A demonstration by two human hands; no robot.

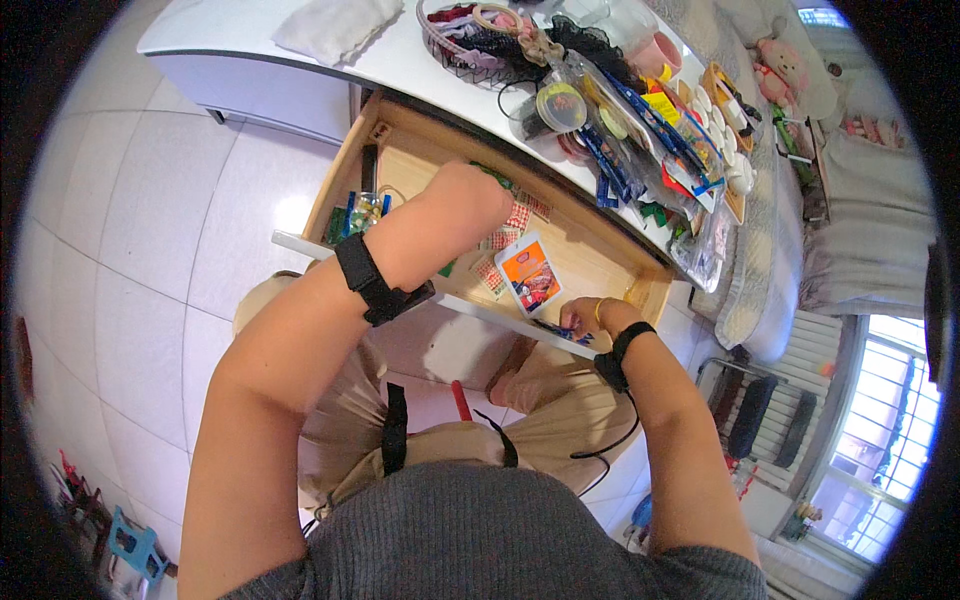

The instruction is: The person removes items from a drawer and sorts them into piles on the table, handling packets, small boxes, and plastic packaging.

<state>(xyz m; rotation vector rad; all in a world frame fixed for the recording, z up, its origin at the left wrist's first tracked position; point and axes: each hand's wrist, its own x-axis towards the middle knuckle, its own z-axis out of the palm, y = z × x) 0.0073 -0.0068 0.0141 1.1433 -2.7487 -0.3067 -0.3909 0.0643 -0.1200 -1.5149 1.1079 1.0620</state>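
Inside the pulled-out wooden drawer, my left hand is bent down over the middle; its fingers are hidden behind the back of the hand and wrist. Red-and-white patterned packets lie just to its right, and a green packet shows behind it. My right hand reaches into the drawer's front right corner, its fingers at small dark-blue items; whether it grips them cannot be made out. Between the hands lies an orange-and-white printed packet.
The drawer's left end holds a clear bag of small pieces and a black stick-like object. On the white tabletop stand a wire basket, a round lidded tub and plastic-wrapped packages. A white cloth lies at left.
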